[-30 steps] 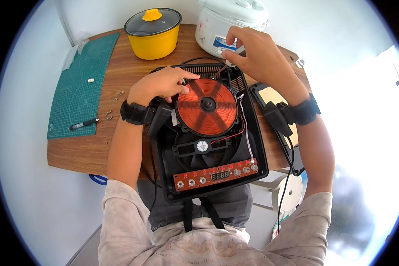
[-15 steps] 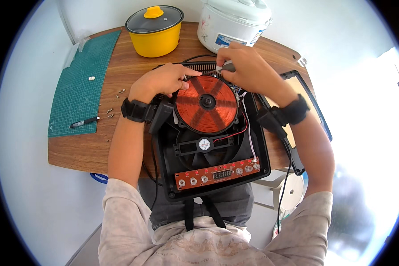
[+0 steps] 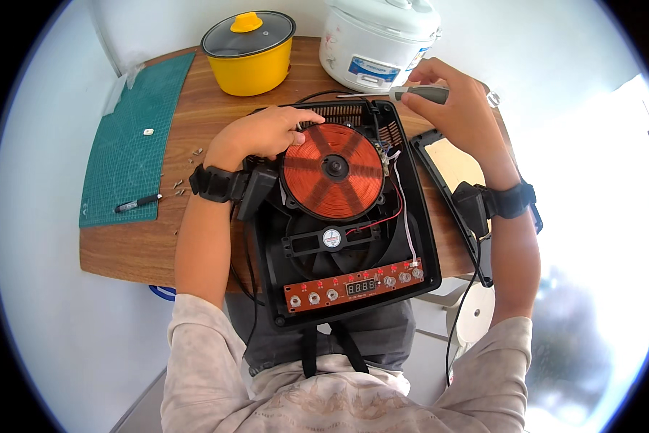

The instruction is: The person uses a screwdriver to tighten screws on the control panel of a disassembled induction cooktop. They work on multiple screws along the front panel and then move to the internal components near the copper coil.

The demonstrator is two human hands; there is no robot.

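Observation:
An opened induction cooker's black housing rests partly over the table's front edge, above my lap. Inside it, a round copper coil sits beyond a black fan with a red circuit board at the near side. My left hand lies at the coil's far left rim, index finger stretched along the edge and thumb apart from it; its lower fingers are partly hidden. My right hand is closed around a screwdriver with a grey handle, above the housing's far right corner. Its thin shaft points left.
A yellow lidded pot and a white rice cooker stand at the back. At left, a green cutting mat holds a pen, with several screws beside it. The detached cover panel lies at right.
My right hand has moved right and away from the coil's far edge, lifting the screwdriver clear of the housing. The left hand stays at the coil's rim.

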